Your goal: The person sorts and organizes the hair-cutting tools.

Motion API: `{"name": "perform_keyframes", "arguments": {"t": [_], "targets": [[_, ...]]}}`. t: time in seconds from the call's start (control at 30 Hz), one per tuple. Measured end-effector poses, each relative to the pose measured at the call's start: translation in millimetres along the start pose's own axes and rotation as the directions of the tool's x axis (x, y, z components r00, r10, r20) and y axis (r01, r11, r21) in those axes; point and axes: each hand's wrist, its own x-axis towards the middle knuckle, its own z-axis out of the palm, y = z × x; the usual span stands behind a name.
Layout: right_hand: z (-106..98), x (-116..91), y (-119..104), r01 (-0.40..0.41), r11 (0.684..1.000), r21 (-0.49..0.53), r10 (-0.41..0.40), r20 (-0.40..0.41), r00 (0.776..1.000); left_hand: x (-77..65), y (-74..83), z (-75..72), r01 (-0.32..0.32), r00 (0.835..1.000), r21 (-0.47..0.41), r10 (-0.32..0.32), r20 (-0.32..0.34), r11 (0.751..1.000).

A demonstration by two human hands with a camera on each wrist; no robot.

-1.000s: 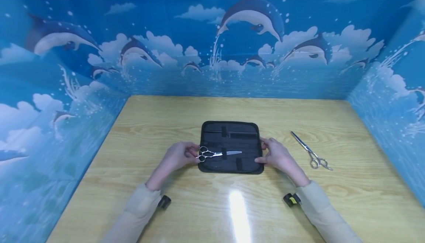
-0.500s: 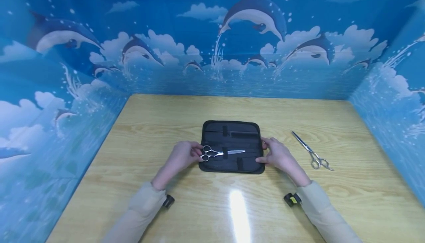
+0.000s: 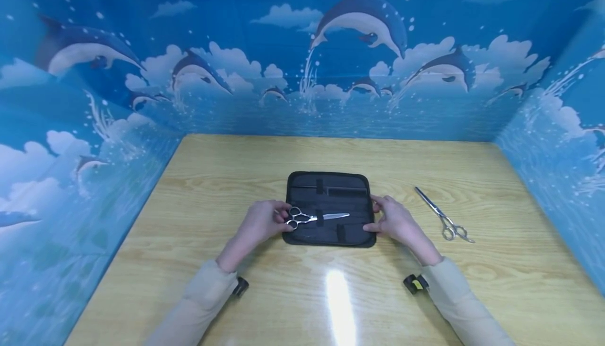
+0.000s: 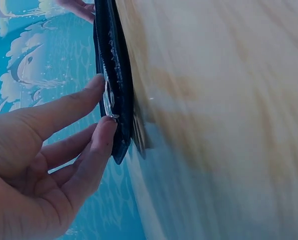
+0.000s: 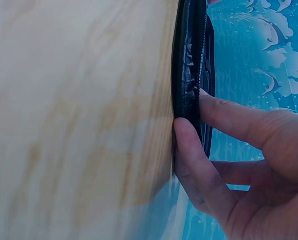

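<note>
A black zip case (image 3: 307, 238) lies unfolded on the table in the head view. Silver scissors (image 3: 334, 216) rest in it, blades pointing right, with a black strap (image 3: 320, 218) across them. At the case's left edge my left hand (image 3: 262, 222) holds the scissors by the finger rings (image 3: 292, 224). In the left wrist view, the thumb and finger of that left hand (image 4: 53, 145) meet the rings at the case's edge. My right hand (image 3: 396, 221) grips the right edge of the case, and in the right wrist view the fingers of the right hand (image 5: 249, 155) pinch that edge.
A second pair of silver scissors (image 3: 441, 215) lies on the wooden table (image 3: 212, 178) to the right of the case. A dark comb (image 3: 346, 192) appears tucked in the case's upper part. Dolphin-printed blue walls (image 3: 236, 109) border the table at the back and sides.
The scissors have slid slightly to the right under the strap, and my left hand has moved right with them. My right hand stays on the case's edge.
</note>
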Motion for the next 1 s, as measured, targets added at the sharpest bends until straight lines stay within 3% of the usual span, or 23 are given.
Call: {"name": "perform_keyframes", "arguments": {"t": [0.4, 0.67, 1.0], "targets": [[0, 0, 1, 0.008, 0.999, -0.032, -0.008, -0.002, 1.000, 3.0, 1.7, 0.7, -0.060, 0.998, 0.102, 0.063, -0.021, 0.993], [-1, 0, 0, -0.003, 1.000, -0.020, 0.003, 0.003, 1.000, 7.7, 3.1, 3.3, -0.108, 0.994, 0.187, 0.109, 0.006, 0.976], [0, -1, 0, 0.010, 1.000, -0.001, -0.010, 0.002, 1.000, 13.2, 12.7, 2.9, -0.083, 0.996, 0.229, 0.070, 0.061, 0.970]]}}
